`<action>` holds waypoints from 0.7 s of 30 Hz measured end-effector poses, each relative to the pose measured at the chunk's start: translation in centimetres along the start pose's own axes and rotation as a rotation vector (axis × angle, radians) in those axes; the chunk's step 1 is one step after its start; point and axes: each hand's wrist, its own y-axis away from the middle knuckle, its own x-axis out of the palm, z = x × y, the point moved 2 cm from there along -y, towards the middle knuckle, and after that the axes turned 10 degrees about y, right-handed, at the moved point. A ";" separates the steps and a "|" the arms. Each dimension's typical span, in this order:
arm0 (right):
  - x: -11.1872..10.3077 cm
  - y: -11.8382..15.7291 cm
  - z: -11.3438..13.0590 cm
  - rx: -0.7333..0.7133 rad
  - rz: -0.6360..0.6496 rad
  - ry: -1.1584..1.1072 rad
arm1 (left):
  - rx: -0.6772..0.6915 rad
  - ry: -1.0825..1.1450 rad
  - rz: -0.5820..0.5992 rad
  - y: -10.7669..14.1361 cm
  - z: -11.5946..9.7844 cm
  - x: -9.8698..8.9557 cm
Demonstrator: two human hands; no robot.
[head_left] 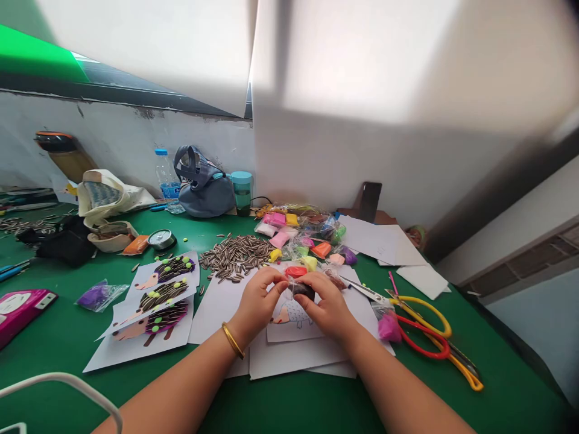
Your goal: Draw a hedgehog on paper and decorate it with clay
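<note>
The dark lump [306, 292], seen in a clear wrapper [293, 286], is held up between the two hands, above the sheet with the hedgehog drawing [296, 314] on the table [294, 404]. The right hand [331, 306] closes thumb and fingers around the lump; the left hand [259, 303] is drawn to a narrow pinch, apparently on the wrapper's edge, though the exact contact is too small to confirm. The step in hand is judged to be working the wrapper loose. For good practice, the right hand should steady the lump with light pressure, since it probably dents easily; the left should draw the film away in short, even pulls, close to the lump, so that it does not tear into scraps. The work is better done off the drawing, as dark material could mark the paper. The red packet [296, 272] sits just beyond the fingers and should not be dragged along. The striped seeds [237, 256] are heaped near the left hand; elbows and film should clear them. Scissors [368, 292] lie beyond the right hand, blades directed toward it; caution is advised.
</note>
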 end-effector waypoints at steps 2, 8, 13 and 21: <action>0.0 0.0 -0.1 0.002 -0.008 0.012 | -0.015 -0.061 0.007 0.2 0.2 0.1; -0.1 -0.1 0.1 -0.004 -0.003 0.012 | -0.056 -0.210 0.084 0.4 0.5 0.2; -0.3 -0.2 0.0 0.018 -0.034 0.036 | -0.102 0.027 0.014 -0.2 0.7 0.0; -0.3 -0.1 -0.2 0.022 -0.038 0.052 | -0.159 0.224 -0.047 -0.4 0.5 -0.1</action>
